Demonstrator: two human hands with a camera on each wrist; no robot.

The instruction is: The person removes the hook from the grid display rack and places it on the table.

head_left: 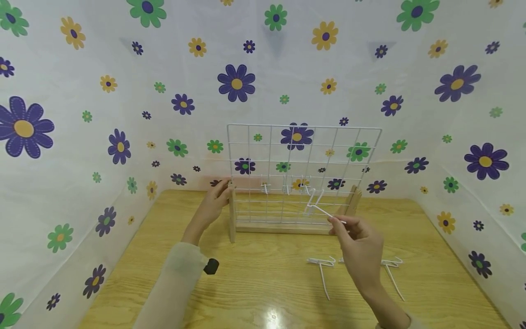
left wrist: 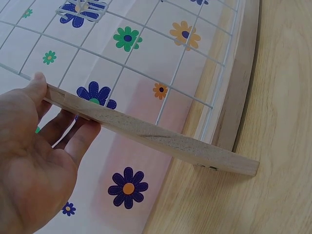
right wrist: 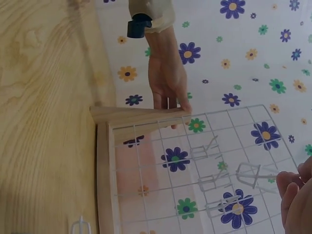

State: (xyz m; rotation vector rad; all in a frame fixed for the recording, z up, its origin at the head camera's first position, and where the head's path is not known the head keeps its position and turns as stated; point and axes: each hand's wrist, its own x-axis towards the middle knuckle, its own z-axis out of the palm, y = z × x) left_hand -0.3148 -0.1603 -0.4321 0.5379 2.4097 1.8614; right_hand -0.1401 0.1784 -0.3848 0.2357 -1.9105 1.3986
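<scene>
The left hand [head_left: 210,205] pinches the left wooden post [head_left: 232,217] of the wire grid [head_left: 269,161], well in from the table's edge [head_left: 135,233]. The right hand [head_left: 361,249] pinches a white hook [head_left: 324,212] before the grid; I can't tell if they touch. Three hung hooks [head_left: 265,187] sit on the wires; loose hooks [head_left: 322,263] lie near the right hand.

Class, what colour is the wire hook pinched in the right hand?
White. The wire hook in the right hand shows best in the head view.

In the head view, my right hand [head_left: 361,253] partly hides white hooks [head_left: 395,283] behind it; the right wrist view's edge crops that hand.
</scene>
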